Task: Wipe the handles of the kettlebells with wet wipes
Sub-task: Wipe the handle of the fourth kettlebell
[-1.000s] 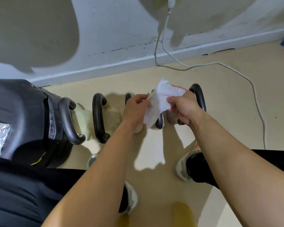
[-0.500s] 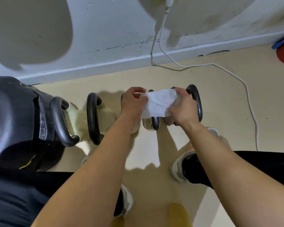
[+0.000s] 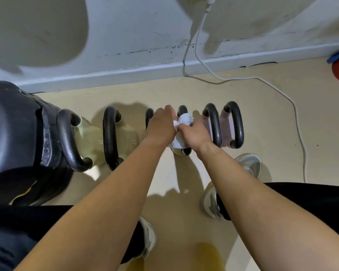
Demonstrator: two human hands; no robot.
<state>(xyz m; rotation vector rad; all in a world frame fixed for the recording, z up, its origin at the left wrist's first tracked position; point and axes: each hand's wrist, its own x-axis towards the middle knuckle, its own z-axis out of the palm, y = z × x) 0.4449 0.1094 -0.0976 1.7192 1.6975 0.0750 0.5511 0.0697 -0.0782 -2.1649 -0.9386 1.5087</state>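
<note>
1. Kettlebell handle (image 3: 182,110), fourth from the left in the row on the floor, is the one being dealt with right now. Nearest the camera, though, only two bare forearms and a pair of grey shoes (image 3: 249,163) are seen.
2. A bit further out, the wet wipe (image 3: 186,119) is draped over that handle and pinched from both sides. Its left edge is held by the curled left hand (image 3: 160,126) and its right side by the right hand (image 3: 194,133). Nothing else is held by either.
3. Either side of them, the other black handles are lined up: the big one (image 3: 69,139) far left and the rightmost pair (image 3: 236,124) just beside the right hand.
4. Past the row, a white cable (image 3: 262,81) is trailed across the floor up to the wall (image 3: 125,36).
5. Step-wise, the wipe looks like it's only being wrapped on, so the rubbing is judged barely started. Next up, the wipe needs to be closed snugly round the bar and slid along the whole arc, down to both ends, before a neighbouring handle is tackled.
</note>
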